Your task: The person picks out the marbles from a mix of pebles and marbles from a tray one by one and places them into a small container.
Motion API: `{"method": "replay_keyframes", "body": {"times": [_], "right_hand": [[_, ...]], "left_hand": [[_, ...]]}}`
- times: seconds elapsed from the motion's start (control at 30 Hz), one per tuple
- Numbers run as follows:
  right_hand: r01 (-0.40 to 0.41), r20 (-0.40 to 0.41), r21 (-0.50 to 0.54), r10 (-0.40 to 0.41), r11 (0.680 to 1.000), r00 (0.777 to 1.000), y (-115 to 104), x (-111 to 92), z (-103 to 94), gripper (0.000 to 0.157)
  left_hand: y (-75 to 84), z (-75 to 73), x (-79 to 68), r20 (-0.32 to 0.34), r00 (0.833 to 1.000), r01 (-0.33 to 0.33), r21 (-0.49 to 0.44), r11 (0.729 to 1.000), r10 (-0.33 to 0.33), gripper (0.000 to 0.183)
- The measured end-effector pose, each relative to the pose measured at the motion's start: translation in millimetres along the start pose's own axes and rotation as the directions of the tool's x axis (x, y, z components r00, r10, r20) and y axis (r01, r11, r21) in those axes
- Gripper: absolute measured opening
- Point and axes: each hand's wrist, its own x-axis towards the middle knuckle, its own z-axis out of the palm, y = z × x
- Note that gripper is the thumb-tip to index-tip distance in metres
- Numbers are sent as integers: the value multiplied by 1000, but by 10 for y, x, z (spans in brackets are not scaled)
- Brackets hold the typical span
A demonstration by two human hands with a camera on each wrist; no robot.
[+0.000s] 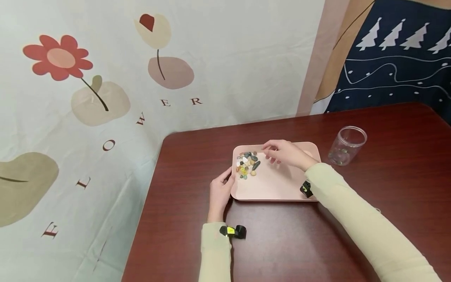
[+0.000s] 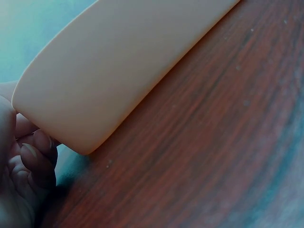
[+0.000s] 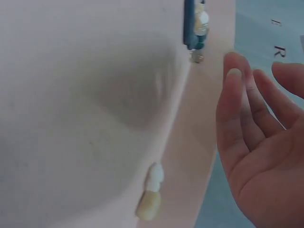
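A pink rectangular tray (image 1: 278,188) lies on the table, with several small mixed-colour pebbles (image 1: 245,159) gathered along its left side. My left hand (image 1: 220,190) holds the tray by its left edge; in the left wrist view its curled fingers (image 2: 35,159) are at the tray's corner. Over the tray's far side hovers my right hand (image 1: 287,152), fingers loosely spread and nothing between them. Below it, the right wrist view shows a white pebble (image 3: 154,175) touching a yellowish pebble (image 3: 148,205) along the tray's wall.
A clear jar (image 1: 347,147) stands right of the tray with a few small stones low inside. The dark red wooden table (image 1: 275,239) extends on all sides of the tray. Behind it hangs a white flower-print cloth (image 1: 239,58), and a navy tree-print cloth (image 1: 398,74) hangs at right.
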Motion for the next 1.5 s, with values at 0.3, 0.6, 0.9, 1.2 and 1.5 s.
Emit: {"method": "replay_keyframes", "body": {"times": [0.3, 0.6, 0.9, 1.2, 1.5], "right_hand": [[1, 66, -29, 1, 1000, 998, 121, 144, 106, 34], [-103, 135, 26, 98, 994, 986, 167, 257, 169, 41], [-96, 162, 47, 87, 994, 983, 116, 321, 208, 42], [-92, 142, 3, 91, 996, 986, 123, 379, 249, 37], [-122, 92, -25, 124, 992, 988, 138, 413, 308, 30]], "left_hand": [[-15, 13, 11, 5, 1000, -17, -17, 1000, 17, 31], [-14, 13, 6, 11, 1000, -13, -10, 1000, 13, 31], [-6, 2, 2, 2, 1000, -21, -16, 1000, 21, 31], [2, 12, 9, 0, 1000, -14, -21, 1000, 14, 30], [-12, 5, 14, 7, 1000, -9, -8, 1000, 9, 30]]}}
